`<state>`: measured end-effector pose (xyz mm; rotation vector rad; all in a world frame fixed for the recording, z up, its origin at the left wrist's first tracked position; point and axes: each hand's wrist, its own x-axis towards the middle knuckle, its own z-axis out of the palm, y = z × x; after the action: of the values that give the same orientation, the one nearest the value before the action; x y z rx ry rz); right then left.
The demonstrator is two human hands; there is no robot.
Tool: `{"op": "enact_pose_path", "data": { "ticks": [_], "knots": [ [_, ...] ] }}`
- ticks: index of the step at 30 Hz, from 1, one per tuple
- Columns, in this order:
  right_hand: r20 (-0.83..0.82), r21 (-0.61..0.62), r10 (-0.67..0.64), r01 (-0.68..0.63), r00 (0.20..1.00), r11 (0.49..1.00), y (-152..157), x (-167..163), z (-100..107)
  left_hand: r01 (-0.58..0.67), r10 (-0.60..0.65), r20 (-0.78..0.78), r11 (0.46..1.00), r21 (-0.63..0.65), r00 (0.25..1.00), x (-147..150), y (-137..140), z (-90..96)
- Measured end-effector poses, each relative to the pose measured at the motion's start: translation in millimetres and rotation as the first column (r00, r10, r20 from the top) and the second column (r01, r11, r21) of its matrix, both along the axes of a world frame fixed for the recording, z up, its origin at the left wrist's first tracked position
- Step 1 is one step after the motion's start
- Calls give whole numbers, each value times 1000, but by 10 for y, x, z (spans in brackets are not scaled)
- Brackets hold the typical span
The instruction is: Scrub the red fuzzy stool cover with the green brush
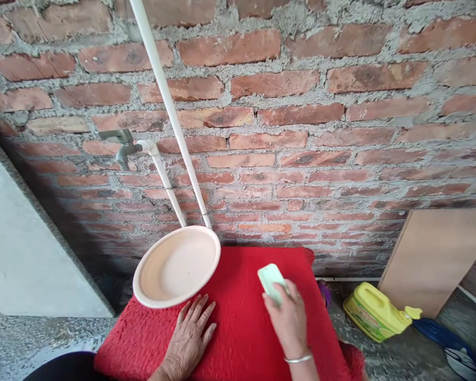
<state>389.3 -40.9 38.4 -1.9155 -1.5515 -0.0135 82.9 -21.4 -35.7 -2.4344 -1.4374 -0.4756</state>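
My left hand [190,333] lies on a red fleecy cloth [238,296], fingers stretched out, with nothing in its grasp. Its fingertips are close to the rim of a pale pink plastic basin [182,264], which stands tilted in view at the cloth's far left corner. My right hand [289,315], with a silver bangle at the wrist, grips a pale green rounded block [270,278] over the right part of the cloth. The block's underside is hidden, so I cannot tell whether it is a soap bar or a brush.
A tap [126,148] and white pipes [170,106] run along the brick wall [269,114]. On the floor at right lie a yellow jug [375,312] and dark blue footwear [446,336], near a leaning board [436,259]. A pale slab [27,238] stands at left.
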Motion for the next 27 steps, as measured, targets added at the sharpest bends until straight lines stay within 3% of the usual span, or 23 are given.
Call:
{"op": "enact_pose_path", "data": {
  "ticks": [4, 7, 10, 14, 17, 19, 22, 24, 27],
  "knots": [
    [32, -194, 199, -189, 980, 963, 286, -763, 165, 12, -12, -5, 1000, 21, 1000, -38, 4, 9],
    [56, -268, 285, -261, 957, 927, 409, -846, 208, 33, -33, -1, 997, 66, 999, -55, 12, -2],
    [114, -311, 250, -205, 961, 928, 441, -435, 197, 37, -36, -4, 996, 86, 999, -54, 13, -19],
    [211, -296, 6, 58, 977, 953, 260, 566, 119, 16, -16, -10, 998, 68, 1000, -30, -1, -25],
    [226, -273, -256, 314, 940, 909, 52, 1154, 47, -7, 8, -20, 999, 36, 1000, -7, -8, -16],
    [206, -241, -369, 412, 906, 878, -9, 1257, 26, -18, 18, -26, 1000, 11, 1000, 4, -6, -11],
    [155, -165, -289, 313, 945, 935, 101, 897, 61, -27, 26, -35, 1000, -7, 999, 10, 1, -9],
    [116, -139, -124, 139, 986, 980, 262, 411, 111, -25, 25, -37, 1000, -2, 999, 9, 5, -5],
    [62, -165, 113, -101, 992, 981, 488, -349, 160, -16, 16, -34, 1000, 15, 999, 8, 6, 18]
  ]
}}
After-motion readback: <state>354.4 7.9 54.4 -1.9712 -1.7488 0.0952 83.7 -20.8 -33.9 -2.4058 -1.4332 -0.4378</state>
